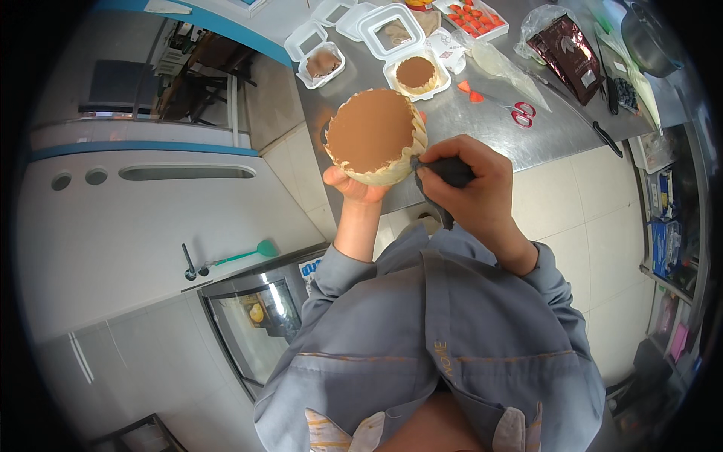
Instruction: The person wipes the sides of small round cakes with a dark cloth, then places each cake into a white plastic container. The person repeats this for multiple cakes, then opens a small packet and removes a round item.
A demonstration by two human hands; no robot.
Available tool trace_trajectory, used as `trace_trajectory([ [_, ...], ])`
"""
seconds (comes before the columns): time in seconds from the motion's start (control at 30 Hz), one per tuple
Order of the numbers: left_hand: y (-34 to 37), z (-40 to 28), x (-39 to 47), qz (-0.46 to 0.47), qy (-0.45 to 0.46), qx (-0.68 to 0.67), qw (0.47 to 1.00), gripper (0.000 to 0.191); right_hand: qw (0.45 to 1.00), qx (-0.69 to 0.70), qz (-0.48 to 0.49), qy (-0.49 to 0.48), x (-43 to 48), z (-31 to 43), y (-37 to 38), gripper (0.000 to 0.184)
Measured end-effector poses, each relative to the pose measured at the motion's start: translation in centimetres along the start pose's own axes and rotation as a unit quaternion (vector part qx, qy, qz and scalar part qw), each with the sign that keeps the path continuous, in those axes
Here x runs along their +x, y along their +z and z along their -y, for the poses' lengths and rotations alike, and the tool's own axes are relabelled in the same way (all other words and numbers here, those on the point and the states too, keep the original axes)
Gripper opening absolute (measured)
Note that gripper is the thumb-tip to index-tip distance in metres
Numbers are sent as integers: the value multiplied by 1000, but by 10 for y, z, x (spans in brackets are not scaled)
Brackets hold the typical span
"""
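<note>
My left hand holds up a round cake from below. Its top is covered in brown powder, and its pale side has a ruffled rim. In my right hand is a bunched dark cloth, pinched between thumb and fingers against the cake's right side; part of the cloth hangs down below. Just beyond the cake, a smaller brown-topped cake sits in an opened white foam box. Another opened box with a brown item stands to its left.
The steel table also bears cut strawberry pieces, red-handled scissors, a filled piping bag, a long black-handled knife, a brown foil pouch, a tray of strawberries and a metal bowl. Shelves stand at right.
</note>
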State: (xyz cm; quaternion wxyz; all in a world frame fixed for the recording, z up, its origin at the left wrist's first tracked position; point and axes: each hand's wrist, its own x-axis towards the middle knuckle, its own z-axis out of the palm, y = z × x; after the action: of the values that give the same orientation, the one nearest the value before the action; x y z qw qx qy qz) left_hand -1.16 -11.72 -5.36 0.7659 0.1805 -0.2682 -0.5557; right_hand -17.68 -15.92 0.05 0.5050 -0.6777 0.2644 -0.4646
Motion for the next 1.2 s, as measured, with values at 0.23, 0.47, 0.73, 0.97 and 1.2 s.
trace_trajectory([
  [0.23,-2,2,-2,29,6,-44,999,94,999,-28,-15,-42,-2,-4,1,13],
  [0.47,-9,-6,-1,63,-33,-104,992,100,997,35,-20,59,-17,-19,0,14],
  [0.73,-25,8,-2,43,-54,-150,986,107,999,54,1,2,-6,-7,-7,15],
  [0.97,-33,13,0,26,-26,-149,988,110,994,59,-68,-60,4,1,-7,18],
  [1.2,-34,8,6,55,-82,-252,963,113,998,64,-3,15,-7,-8,-7,15],
])
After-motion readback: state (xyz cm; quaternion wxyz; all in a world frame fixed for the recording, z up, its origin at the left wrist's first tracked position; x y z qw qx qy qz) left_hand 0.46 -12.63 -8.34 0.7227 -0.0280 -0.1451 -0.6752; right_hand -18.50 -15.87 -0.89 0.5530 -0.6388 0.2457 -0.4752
